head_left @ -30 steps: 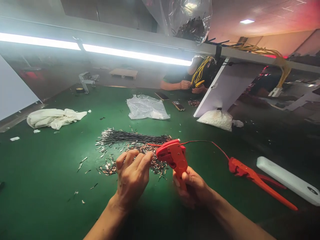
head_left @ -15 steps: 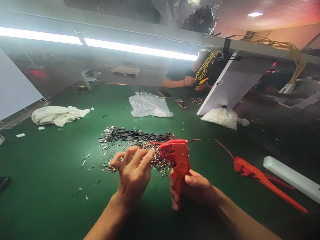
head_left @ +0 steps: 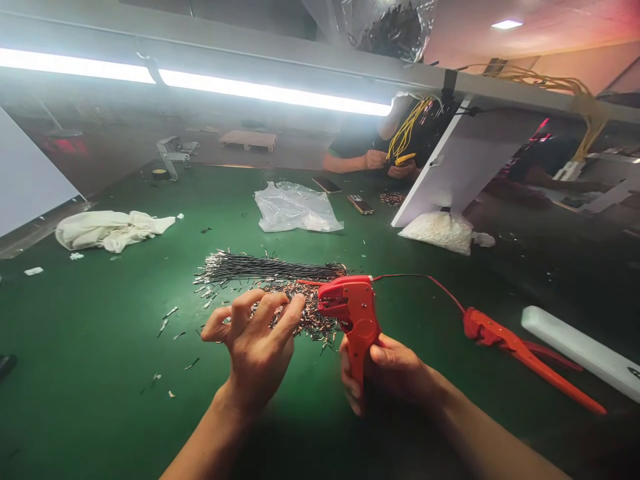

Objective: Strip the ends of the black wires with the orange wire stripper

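My right hand (head_left: pixel 387 373) is closed round the handle of a red hand tool (head_left: pixel 353 313) and holds it upright, jaws to the left. A thin red wire (head_left: pixel 425 280) runs from the tool's head to the right. My left hand (head_left: pixel 255 340) hovers with fingers spread over a pile of small copper-coloured metal pieces (head_left: pixel 300 320). Its index fingertip is close to the tool's jaws and its thumb is hidden. Behind the pile lies a bundle of black wires (head_left: pixel 265 269).
A second red tool (head_left: pixel 520 353) and a white bar (head_left: pixel 580 350) lie at the right on the green table (head_left: pixel 100 333). A white cloth (head_left: pixel 107 229), clear plastic bag (head_left: pixel 295 210), two phones and a white bag (head_left: pixel 437 230) lie farther back. Another person's hands (head_left: pixel 385 163) work with yellow wires.
My left hand's fingers have spread and lifted off the pile, drifting slightly left. The red tool has turned more upright in my right hand.
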Available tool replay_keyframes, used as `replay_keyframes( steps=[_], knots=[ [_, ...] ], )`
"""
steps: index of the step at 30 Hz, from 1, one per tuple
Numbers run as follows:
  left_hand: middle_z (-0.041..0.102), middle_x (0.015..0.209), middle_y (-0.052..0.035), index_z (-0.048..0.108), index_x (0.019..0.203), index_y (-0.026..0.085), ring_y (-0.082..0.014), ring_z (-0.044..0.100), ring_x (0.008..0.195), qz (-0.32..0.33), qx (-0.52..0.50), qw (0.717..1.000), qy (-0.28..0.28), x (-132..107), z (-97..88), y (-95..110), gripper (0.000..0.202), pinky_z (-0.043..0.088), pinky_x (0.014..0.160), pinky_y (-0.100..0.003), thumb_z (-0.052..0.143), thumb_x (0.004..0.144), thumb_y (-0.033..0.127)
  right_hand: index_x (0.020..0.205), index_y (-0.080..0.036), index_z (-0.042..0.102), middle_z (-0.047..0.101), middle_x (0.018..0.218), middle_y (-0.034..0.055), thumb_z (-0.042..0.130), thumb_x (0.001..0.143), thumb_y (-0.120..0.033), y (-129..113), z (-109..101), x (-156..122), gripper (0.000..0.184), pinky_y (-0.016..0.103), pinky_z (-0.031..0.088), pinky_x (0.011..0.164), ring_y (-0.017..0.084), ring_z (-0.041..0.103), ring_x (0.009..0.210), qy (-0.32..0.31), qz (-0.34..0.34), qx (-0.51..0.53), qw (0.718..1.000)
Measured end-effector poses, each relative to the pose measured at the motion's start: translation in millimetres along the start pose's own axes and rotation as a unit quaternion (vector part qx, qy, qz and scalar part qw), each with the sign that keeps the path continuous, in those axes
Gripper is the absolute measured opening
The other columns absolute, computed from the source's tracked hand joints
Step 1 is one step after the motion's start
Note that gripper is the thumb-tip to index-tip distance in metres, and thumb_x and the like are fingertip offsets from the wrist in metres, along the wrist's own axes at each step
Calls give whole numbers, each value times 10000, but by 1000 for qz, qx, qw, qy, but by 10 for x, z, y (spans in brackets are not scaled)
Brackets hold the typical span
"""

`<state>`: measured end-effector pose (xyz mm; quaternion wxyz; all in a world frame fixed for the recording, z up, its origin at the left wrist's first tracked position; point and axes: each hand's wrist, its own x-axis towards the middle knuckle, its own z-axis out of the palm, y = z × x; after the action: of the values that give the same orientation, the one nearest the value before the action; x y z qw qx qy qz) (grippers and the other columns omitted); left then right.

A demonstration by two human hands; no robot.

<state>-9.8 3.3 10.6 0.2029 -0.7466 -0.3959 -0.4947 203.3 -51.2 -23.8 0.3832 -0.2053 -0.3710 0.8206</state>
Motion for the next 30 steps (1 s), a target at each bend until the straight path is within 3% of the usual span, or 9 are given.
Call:
replay_keyframes(
  steps=[14, 22, 30],
  knots=[
    [727, 783, 39, 682, 916, 264, -194, 561, 862, 23, 7, 1000, -1, -7, -6, 9, 325, 268, 826, -387, 647, 780, -29, 859, -130, 548, 586, 576, 6, 665, 831, -544, 22, -66, -7, 431, 253, 477, 435, 130, 550, 433, 8, 3, -23, 1000],
    [731, 791, 24, 658, 952, 237, -204, 575, 844, 24, 5, 1000, -8, -9, 15, 9, 281, 292, 813, -389, 682, 787, 11, 822, -120, 563, 622, 560, 32, 672, 786, -618, 58, -28, 13, 511, 305, 533, 565, 163, 634, 487, 37, 2, -37, 999],
    [735, 779, 29, 665, 935, 248, -206, 572, 857, 10, 6, 1000, -27, -24, 32, 15, 282, 274, 807, -395, 645, 803, 0, 751, -144, 541, 545, 471, -28, 665, 788, -630, 69, -94, -17, 503, 192, 395, 302, 87, 448, 295, 77, -15, -66, 995]
  ],
)
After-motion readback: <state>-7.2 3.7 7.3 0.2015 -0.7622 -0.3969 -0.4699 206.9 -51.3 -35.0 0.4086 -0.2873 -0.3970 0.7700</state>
